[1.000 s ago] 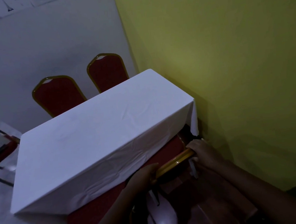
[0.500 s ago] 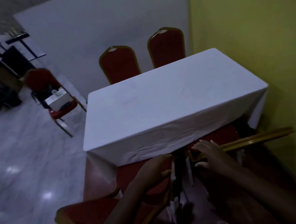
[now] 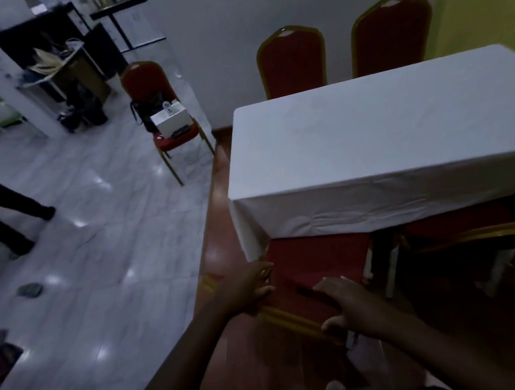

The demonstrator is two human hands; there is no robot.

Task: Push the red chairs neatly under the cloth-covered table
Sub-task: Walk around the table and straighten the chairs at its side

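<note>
Presently, entries run from nearest to farthest.
Left hand (image 3: 246, 285): at 6 o'clock, fingers loosely curled against the left edge of the near chair's back; whether it fully grips the gold frame cannot be told in this dim light.
Right hand (image 3: 343, 303): just right of the left hand, fingers spread flat on the red padding, thumb hooked below the gold top rail.
Near-left chair (image 3: 316, 261): between both hands, at 6 o'clock below the cloth hem; its backrest leans toward the camera, seat appears partly under the cloth. Judged: this one is the step in hand, not yet squared in.
Near-right chair (image 3: 454, 229): at 4 o'clock, red pad dark under the hem, gold rail showing beside it. Judged: largely tucked, alignment unclear.
Counter (image 3: 386, 138): white cloth draped over it, hem hanging on the near side, top bare.
Far chairs (image 3: 292, 62): two at 12 to 1 o'clock, backs upright close behind the far edge. Judged: tucked.
Stray chair (image 3: 160, 110): at 10 o'clock, well apart on the pale floor, carrying a white box (image 3: 171, 119) and a dark bag. Judged: possibly outside the task.
Progress: roughly three of four counter chairs seated; one being pushed.
Writing: none legible; a small mark on the box is too blurred to read.
</note>
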